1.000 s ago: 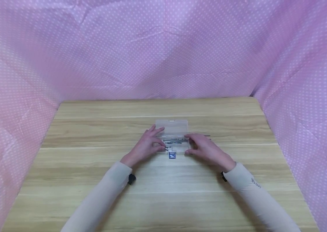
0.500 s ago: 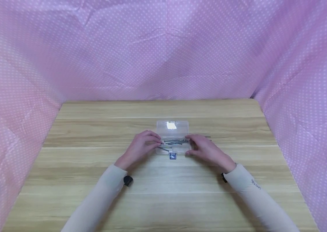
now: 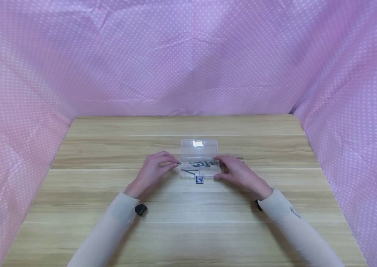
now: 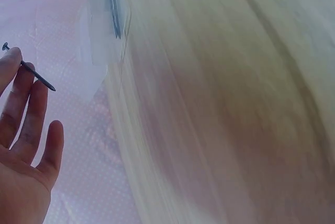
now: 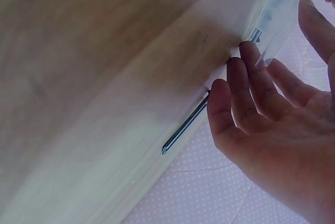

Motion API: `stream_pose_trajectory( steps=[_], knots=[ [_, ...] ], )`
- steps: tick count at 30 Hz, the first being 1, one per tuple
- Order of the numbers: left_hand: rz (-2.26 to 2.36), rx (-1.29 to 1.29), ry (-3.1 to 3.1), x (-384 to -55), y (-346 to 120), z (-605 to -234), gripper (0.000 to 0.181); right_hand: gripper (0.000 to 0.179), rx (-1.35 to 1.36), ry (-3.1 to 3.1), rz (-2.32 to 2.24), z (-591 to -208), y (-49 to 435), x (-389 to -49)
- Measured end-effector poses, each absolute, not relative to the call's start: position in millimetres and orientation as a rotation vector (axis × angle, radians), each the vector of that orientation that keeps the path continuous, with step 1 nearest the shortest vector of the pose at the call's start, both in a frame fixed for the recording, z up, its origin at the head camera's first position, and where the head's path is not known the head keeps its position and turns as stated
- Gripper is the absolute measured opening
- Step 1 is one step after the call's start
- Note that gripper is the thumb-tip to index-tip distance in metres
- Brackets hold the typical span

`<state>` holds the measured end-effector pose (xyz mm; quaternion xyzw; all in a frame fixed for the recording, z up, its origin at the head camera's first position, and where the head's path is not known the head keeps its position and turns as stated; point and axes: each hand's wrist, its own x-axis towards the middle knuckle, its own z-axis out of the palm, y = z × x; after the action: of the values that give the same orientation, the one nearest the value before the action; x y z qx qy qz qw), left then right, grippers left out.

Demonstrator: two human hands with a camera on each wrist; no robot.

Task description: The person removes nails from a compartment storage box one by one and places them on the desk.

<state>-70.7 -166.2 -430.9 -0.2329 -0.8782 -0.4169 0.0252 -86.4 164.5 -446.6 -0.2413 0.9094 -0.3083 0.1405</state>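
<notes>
My left hand (image 3: 153,170) pinches a dark steel nail (image 4: 41,77) between thumb and fingertips, just left of a clear plastic box (image 3: 210,172). In the left wrist view the nail's flat head and pointed tip both stick out from the fingers. The hinged lid (image 3: 192,150) of the box lies back, away from me. Several nails (image 3: 203,164) rest in the long rear compartment, and two nails (image 3: 189,170) lie in the front left one. My right hand (image 3: 236,172) holds the box's right end, thumb at the front corner and forefinger at the rear.
A blue label or latch tab (image 3: 199,180) sits at the box's front edge. Loose nails (image 5: 186,124) lie on the wooden table (image 3: 188,230) beyond the right hand, partly hidden by it. Pink dotted cloth (image 3: 188,66) hangs behind and at both sides.
My left hand has drawn away leftward from the box with a nail in its fingertips. Two nails in the front left compartment have come into view. The right hand stays at the box's end.
</notes>
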Motion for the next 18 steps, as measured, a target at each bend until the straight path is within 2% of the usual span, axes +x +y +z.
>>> stream_pose_trajectory(
  steps=[18],
  knots=[
    [-1.198,-0.671,-2.678,-74.0,-193.2,-431.1,0.011,0.067,-0.702,2.629,-0.909,-447.6,166.4,-85.2]
  ],
)
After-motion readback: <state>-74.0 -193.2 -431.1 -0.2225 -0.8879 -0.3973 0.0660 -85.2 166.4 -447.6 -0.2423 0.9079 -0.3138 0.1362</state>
